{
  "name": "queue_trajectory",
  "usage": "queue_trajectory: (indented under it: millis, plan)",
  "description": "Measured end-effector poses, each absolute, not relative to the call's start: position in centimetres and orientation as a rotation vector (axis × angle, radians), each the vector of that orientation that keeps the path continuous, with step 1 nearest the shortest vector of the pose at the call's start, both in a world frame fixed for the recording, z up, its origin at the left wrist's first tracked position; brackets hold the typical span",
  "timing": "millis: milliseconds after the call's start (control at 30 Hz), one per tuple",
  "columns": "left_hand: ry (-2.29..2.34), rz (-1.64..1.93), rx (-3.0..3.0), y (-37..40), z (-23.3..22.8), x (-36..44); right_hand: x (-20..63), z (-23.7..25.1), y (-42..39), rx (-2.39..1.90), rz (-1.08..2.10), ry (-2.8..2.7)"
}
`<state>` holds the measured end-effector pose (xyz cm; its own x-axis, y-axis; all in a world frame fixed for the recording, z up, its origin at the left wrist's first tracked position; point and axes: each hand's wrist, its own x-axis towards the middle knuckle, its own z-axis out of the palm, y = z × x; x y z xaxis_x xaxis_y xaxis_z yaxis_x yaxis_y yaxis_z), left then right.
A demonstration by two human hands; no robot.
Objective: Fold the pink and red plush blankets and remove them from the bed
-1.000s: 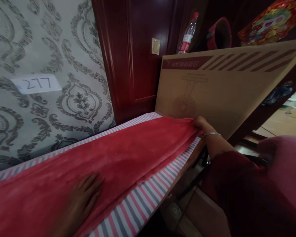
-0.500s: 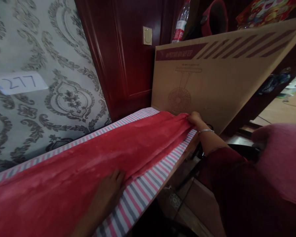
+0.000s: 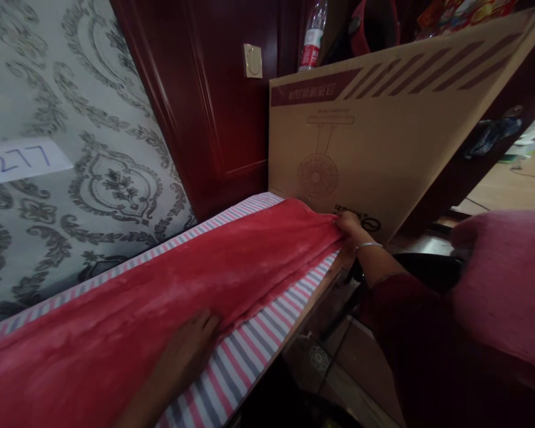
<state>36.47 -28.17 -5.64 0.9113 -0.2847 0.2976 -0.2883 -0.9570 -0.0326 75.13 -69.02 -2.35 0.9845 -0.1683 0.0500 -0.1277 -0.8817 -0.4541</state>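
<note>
The right hand (image 3: 348, 226), arm stretched toward 1 o'clock, pinches the far corner of the red blanket (image 3: 196, 279) beside the cardboard box (image 3: 383, 131). The left hand (image 3: 191, 345), fingers flat and together, presses the blanket's near edge at 6 o'clock on the striped bed (image 3: 249, 356).

A home bedroom: patterned wallpaper (image 3: 93, 148), a dark wooden door (image 3: 223, 107), and a bed (image 3: 245, 356) with striped sheet and red blanket (image 3: 182, 279).
</note>
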Motion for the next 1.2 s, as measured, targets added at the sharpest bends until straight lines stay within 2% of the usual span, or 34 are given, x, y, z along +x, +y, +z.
queue_trajectory:
  millis: [200, 333, 533, 633, 733, 933, 1067, 1200]
  plan:
    - [-0.541, 0.553, 3.008, -30.9, -5.1, 38.4, 74.3, -3.7, -68.9, -2.676, -0.035, 0.334]
    - [-0.483, 0.481, 3.075, -31.6, -6.3, 39.8, 74.1, -3.6, -68.7, -2.662, -0.047, 0.367]
    - [-0.508, 0.618, 3.004, -29.6, -8.6, 39.7, 73.6, -3.9, -68.5, -2.634, -0.093, 0.478]
    - [-0.597, 0.458, 2.999, -29.2, -9.7, 39.0, 73.3, -4.4, -68.4, -2.641, -0.038, 0.525]
    - [-0.506, 0.198, 2.958, -29.8, -8.9, 38.6, 73.4, -4.4, -68.1, -2.663, -0.009, 0.519]
    - [-0.326, -0.402, 2.679, -31.1, -1.6, 40.8, 75.1, -2.6, -66.2, -2.736, 0.034, 0.483]
    - [-0.285, -0.458, 2.571, -31.7, 1.4, 43.6, 76.2, -1.9, -64.1, -2.768, 0.086, 0.404]
    - [-0.259, -0.556, 2.646, -32.8, 0.7, 45.2, 76.1, -1.9, -63.5, -2.801, 0.098, 0.341]
